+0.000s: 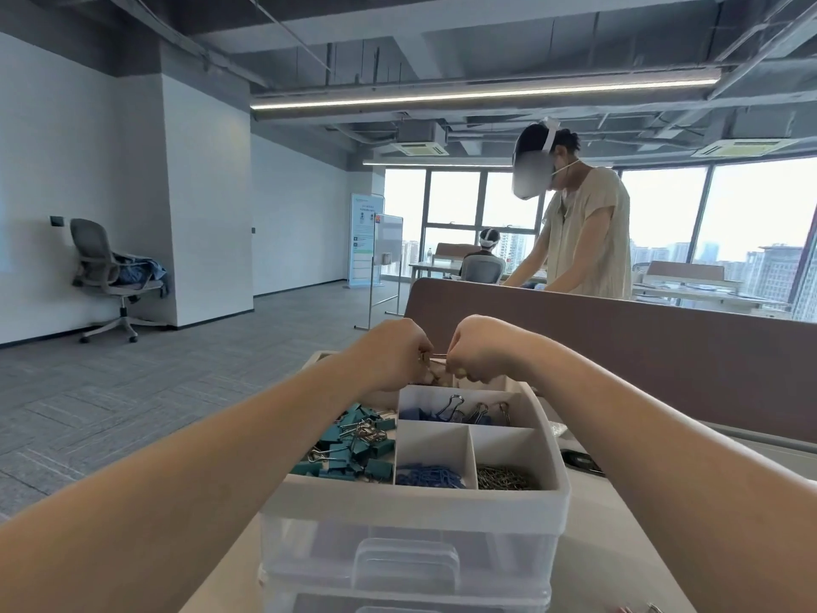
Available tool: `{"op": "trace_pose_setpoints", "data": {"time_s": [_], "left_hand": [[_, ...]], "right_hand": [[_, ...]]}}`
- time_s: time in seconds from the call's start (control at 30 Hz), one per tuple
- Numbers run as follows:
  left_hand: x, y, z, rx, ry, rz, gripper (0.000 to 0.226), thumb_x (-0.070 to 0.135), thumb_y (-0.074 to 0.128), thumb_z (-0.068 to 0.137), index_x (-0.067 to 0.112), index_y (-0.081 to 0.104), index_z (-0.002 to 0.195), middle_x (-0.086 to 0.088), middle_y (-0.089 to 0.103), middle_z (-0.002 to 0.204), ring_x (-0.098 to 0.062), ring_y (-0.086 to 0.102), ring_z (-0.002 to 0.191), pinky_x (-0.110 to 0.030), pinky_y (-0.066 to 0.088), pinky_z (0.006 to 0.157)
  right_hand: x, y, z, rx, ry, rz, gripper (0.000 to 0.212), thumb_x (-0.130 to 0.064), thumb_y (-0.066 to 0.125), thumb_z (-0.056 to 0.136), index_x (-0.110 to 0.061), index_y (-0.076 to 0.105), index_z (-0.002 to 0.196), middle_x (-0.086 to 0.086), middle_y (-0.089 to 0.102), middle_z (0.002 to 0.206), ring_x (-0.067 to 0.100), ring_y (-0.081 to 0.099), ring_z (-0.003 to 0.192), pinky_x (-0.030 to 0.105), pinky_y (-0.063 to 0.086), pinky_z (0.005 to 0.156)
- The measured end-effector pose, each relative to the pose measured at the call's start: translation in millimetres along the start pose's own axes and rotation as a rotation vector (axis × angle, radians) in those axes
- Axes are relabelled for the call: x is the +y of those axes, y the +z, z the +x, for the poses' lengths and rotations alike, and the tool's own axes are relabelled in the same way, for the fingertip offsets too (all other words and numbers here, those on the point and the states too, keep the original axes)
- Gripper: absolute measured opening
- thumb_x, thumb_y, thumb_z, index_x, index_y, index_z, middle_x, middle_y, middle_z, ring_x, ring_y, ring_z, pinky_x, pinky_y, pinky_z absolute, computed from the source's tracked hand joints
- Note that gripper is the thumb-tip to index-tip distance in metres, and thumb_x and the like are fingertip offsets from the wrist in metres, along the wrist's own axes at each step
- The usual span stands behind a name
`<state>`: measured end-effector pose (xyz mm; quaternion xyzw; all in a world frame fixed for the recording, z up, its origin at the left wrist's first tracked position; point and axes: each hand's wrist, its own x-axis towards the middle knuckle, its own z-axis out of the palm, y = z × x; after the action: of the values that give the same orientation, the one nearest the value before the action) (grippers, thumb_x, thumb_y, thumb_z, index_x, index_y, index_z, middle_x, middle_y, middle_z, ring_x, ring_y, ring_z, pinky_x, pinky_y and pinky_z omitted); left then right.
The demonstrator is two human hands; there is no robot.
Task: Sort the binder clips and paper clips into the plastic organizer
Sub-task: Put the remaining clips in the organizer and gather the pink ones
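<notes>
**A:** Start at the near edge of the table [588, 568]. What is in the plastic organizer [415, 502]?

**B:** At its near right corner there's a cell of silver paper clips [504, 478], and just beside that on the left are blue paper clips [429, 475]. The long cell along the left edge holds teal binder clips [349, 449]. Behind the two paper-clip cells sit blue binder clips [455, 413].

**A:** And the hands?

**B:** Both are over the organizer's far edge. The left hand [393, 351] and right hand [482, 347] are curled tight, knuckles near each other. Each pinches an end of a small metal clip [435, 357] held between them. I cannot tell whether it is a paper clip or a binder clip's wire.

**A:** Which step, then?

**B:** I'd judge the sorting well along. This looks like a linked or snagged piece being handled above the far cell, where pale clips [437, 379] show under the fingers.

**A:** Next move?

**B:** Probably a small twist to free it. Then one hand lets go and the other drops it into the cell of its own kind, clear of the low dividers.

**A:** Beyond that?

**B:** A brown partition [619, 338] runs along the table's far edge, with a person in a headset [583, 241] behind it.
</notes>
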<state>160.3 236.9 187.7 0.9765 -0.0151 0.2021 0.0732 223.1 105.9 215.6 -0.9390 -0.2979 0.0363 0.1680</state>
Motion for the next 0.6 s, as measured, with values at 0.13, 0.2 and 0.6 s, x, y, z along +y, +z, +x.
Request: {"op": "trace_pose_setpoints", "data": {"time_s": [0.13,0.2,0.6], "left_hand": [[0,1,1,0.059,-0.068,-0.031,0.027,0.018,0.072,0.085,0.010,0.065,0.110,-0.004,0.067,0.102,-0.017,0.057,0.087,-0.025,0.042,0.073],[0,0,2,0.066,-0.117,-0.084,0.028,0.017,0.075,0.082,0.011,0.058,0.104,-0.003,0.065,0.096,-0.016,0.056,0.084,-0.025,0.042,0.069],[5,-1,0,0.073,-0.052,0.009,0.017,0.019,0.067,0.087,0.022,0.060,0.071,0.008,0.055,0.069,-0.013,0.056,0.071,-0.020,0.038,0.064]], "right_hand": [[1,1,2,0.070,0.016,0.022,0.022,-0.003,0.058,0.081,0.012,0.070,0.091,0.016,0.060,0.069,0.026,0.051,0.060,0.030,0.045,0.060],[3,0,7,0.136,0.025,0.027,0.021,-0.007,0.062,0.082,0.006,0.071,0.096,0.014,0.064,0.079,0.024,0.057,0.069,0.030,0.048,0.066],[-12,18,7,0.175,0.021,0.001,0.038,-0.023,0.050,0.097,-0.009,0.052,0.061,0.000,0.046,0.053,0.017,0.042,0.051,0.024,0.039,0.052]]}}
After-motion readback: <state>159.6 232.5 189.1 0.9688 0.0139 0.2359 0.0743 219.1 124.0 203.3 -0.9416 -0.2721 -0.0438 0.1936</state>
